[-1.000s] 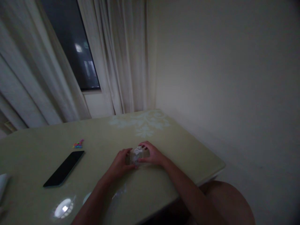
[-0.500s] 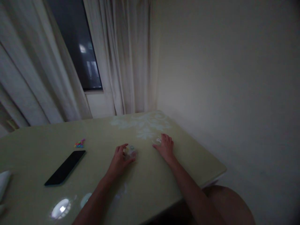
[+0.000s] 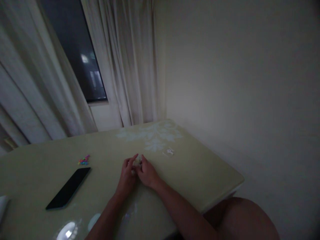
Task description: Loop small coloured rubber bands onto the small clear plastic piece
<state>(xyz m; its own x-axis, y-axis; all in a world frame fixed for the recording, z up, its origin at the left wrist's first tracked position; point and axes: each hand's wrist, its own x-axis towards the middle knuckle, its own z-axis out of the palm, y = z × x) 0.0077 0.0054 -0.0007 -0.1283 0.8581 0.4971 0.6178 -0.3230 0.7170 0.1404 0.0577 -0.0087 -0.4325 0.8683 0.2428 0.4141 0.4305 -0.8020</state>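
Note:
My left hand (image 3: 127, 173) is curled around the left side of a small clear container (image 3: 137, 161) at the middle of the table. From the right, my right hand (image 3: 147, 171) closes on the same container, and the fingertips of both hands nearly meet. Much of the container is hidden by my fingers, and what is inside cannot be made out. Beyond my right hand lie a few small white pieces (image 3: 170, 151) on the tabletop.
A black phone-like slab (image 3: 68, 189) lies on the table (image 3: 205, 176) at left. Behind it is a little pile of colourful bits (image 3: 84, 160). A shiny round object (image 3: 67, 231) and a pale disc (image 3: 94, 221) are near the front. Curtains and a wall border the table.
My right hand has come left and nearer, away from the white pieces, and now grips the container with my left hand. The view has shifted slightly.

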